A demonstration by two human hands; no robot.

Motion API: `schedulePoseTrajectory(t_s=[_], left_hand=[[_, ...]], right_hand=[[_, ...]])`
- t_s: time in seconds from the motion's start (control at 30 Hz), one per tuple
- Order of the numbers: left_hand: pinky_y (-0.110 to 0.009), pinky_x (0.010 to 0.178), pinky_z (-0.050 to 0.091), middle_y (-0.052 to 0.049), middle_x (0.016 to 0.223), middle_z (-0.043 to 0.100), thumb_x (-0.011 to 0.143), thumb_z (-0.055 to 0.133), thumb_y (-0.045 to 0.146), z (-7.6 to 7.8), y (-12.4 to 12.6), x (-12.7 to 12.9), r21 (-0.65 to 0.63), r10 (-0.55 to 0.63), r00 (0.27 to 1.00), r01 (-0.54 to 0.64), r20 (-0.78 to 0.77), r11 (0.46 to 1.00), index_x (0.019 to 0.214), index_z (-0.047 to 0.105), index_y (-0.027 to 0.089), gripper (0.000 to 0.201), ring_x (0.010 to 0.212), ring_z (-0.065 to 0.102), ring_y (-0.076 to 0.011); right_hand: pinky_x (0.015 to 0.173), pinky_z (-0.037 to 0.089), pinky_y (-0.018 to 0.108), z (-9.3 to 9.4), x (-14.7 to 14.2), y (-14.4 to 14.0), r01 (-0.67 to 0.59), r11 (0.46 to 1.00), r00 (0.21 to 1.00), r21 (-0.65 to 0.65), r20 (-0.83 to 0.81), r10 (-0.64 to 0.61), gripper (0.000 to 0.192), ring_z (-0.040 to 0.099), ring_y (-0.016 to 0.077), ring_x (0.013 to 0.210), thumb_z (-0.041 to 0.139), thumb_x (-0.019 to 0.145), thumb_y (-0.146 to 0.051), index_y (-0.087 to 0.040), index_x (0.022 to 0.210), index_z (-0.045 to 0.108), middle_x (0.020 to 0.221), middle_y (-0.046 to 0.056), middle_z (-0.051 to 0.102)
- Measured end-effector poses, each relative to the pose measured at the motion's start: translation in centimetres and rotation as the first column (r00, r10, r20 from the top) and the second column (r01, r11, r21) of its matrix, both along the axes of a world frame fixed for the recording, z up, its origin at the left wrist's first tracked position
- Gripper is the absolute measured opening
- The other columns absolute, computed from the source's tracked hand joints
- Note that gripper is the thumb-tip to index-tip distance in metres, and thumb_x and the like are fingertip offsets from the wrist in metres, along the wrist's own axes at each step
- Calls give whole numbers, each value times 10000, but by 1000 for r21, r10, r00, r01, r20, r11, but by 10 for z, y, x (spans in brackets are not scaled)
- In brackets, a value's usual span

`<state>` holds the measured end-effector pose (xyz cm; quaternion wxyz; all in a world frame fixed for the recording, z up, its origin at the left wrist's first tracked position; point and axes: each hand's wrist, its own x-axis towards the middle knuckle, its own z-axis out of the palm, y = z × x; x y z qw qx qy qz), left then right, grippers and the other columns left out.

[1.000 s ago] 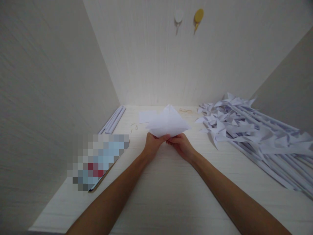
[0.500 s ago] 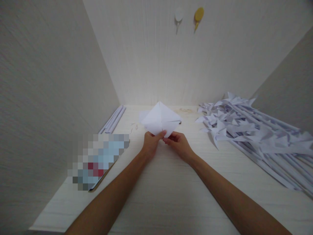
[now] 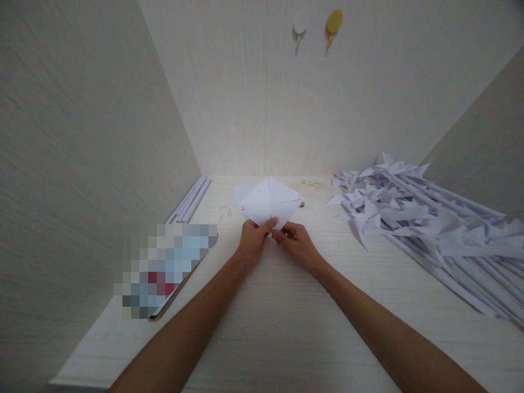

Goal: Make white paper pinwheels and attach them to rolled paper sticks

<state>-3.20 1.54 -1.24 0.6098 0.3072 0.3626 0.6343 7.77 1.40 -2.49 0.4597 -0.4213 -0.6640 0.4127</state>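
A white square of paper (image 3: pixel 270 201) with crossed creases stands on one corner over the middle of the pale desk (image 3: pixel 286 316). My left hand (image 3: pixel 254 240) pinches its near corner with thumb and fingers. My right hand (image 3: pixel 295 243) holds the same corner from the right, fingertips touching the left hand's. The sheet's far corner points toward the back wall.
A large pile of white paper pinwheels on rolled paper sticks (image 3: pixel 426 229) covers the right side. Rolled paper sticks (image 3: pixel 190 199) lie along the left wall. A blurred flat device (image 3: pixel 167 267) sits at the left. Another white sheet (image 3: pixel 241 192) lies behind. Two hooks (image 3: pixel 317 24) hang on the back wall.
The folded paper has been opened out and lowered, from a wide folded shape to a flat diamond held at its near corner. Both hands have shifted slightly forward.
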Motion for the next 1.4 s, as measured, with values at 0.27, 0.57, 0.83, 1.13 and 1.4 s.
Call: schedulePoseTrajectory(t_s=[0.27, 0.57, 0.83, 1.13, 1.4], left_hand=[[-261, 650, 441, -19, 624, 654, 405, 792, 211, 1, -1, 2, 3, -20, 998, 20, 62, 1000, 561, 630, 131, 239, 636, 578, -128], [-235, 644, 435, 5, 627, 651, 406, 800, 233, 2, 3, -3, 10, 40, 995, -41, 88, 999, 643, 654, 138, 294, 615, 565, -101], [-306, 752, 444, -40, 713, 684, 449, 780, 245, -3, 1, 1, 85, -43, 993, 52, -109, 995, 666, 651, 133, 276, 739, 604, -170], [-161, 526, 375, 37, 578, 599, 436, 775, 263, 3, 13, -18, -30, 118, 991, -116, 60, 993, 546, 576, 143, 257, 544, 519, -47], [-185, 530, 358, 11, 604, 625, 479, 742, 208, -1, 12, -18, -9, 35, 995, -36, -97, 999, 587, 639, 142, 163, 545, 511, -62]], right_hand=[[489, 327, 244, 3, 2, 1, -37, 999, 999, -37, 34, 38, 179, 405, 94, 485, 551, 653, -294, -163, 535, 523, 499, -29, 482], [503, 400, 224, 2, 1, -4, 121, 992, 988, -24, -92, -123, 260, 509, 131, 674, 687, 546, -304, -190, 708, 518, 745, 5, 532], [585, 461, 282, -4, 1, 0, 48, 999, 992, -19, -113, -50, 199, 559, 173, 741, 595, 661, -340, -190, 787, 629, 882, 55, 641], [485, 364, 241, -1, 4, 0, 113, 993, 988, -47, -105, -117, 163, 446, 105, 517, 597, 645, -334, -180, 623, 548, 555, -23, 505], [442, 322, 214, 2, 11, 5, 236, 940, 826, -247, -459, -328, 249, 408, 71, 447, 630, 615, -393, -189, 602, 489, 494, -55, 461]])
